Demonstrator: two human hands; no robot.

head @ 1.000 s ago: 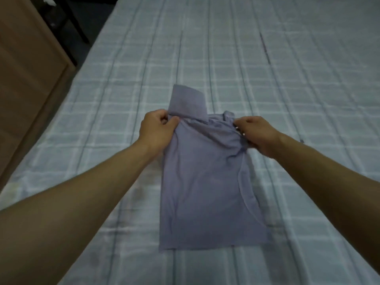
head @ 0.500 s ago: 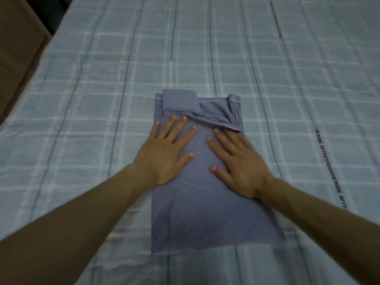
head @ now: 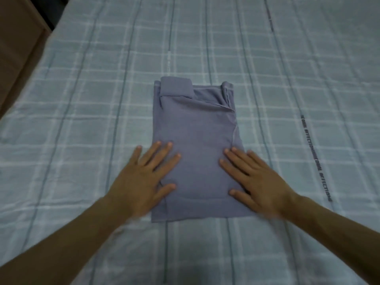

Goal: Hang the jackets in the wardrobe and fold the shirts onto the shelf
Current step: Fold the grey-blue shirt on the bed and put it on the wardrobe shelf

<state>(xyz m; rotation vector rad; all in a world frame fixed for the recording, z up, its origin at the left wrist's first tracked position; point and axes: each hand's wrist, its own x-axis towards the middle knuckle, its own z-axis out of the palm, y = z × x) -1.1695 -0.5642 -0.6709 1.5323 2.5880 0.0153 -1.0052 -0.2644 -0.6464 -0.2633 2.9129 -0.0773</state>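
A soft grey-violet cotton shirt (head: 195, 145) lies on the pale blue checked bedsheet (head: 82, 99), already narrowed into a long rectangle with its sleeves turned in and a small flap doubled over at the far left corner. Both hands rest flat on its near half — the left hand (head: 144, 179) across the left edge, the right hand (head: 253, 179) across the right edge — fingers straight and spread, gripping nothing. By my reading this is a smoothing press, so the lengthwise fold looks done and the crosswise fold, the carry to the shelf and any jackets are left; neither shelf nor jackets appear here.

The shirt's near hem sits just beyond the wrists, its far end well short of the bed's top. Open sheet surrounds it on every side. A brown wooden cabinet side (head: 18, 48) stands at the far left, well apart.
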